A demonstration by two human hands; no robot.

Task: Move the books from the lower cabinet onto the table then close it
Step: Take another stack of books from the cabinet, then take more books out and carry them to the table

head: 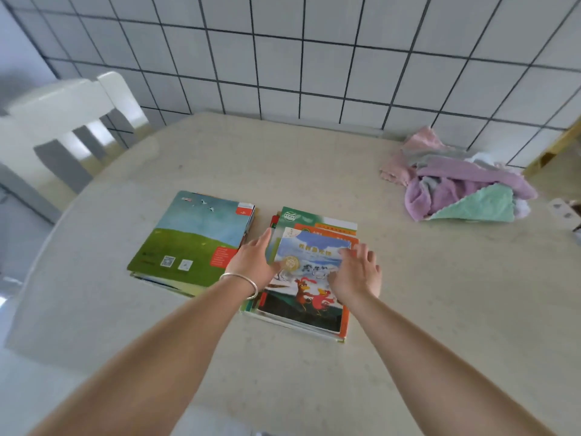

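Two stacks of thin, glossy paperback books lie side by side, just apart, on a pale, speckled stone-look counter point(314, 388) with rounded corners. The left stack point(191, 240) is topped by a large, flat cover printed with blue sky and green grass, a red panel and two small square codes at its near edge. The right stack point(314, 297) is slightly fanned, with green and orange covers showing at the far end; its top book shows two red cartoon birds, a round gold seal and a cloudy blue band. A person's bare forearms reach in from the near edge. The left hand point(254, 262), a thin silver bangle point(240, 283) on its wrist, lies at the right stack's left edge, its fingers point(262, 240) straight and together, the thumb resting on the top cover by the seal. The right hand point(355, 275) rests flat on the stack's right side, fingers loosely spread; neither hand grips anything. At the counter's far right sits a crumpled heap of fluffy cloths point(462, 180) in pink, lilac, grey and mint. Behind the counter rises a wall point(314, 58) of square white tiles with dark grout. A white slatted chair point(69, 121) stands at the far left.
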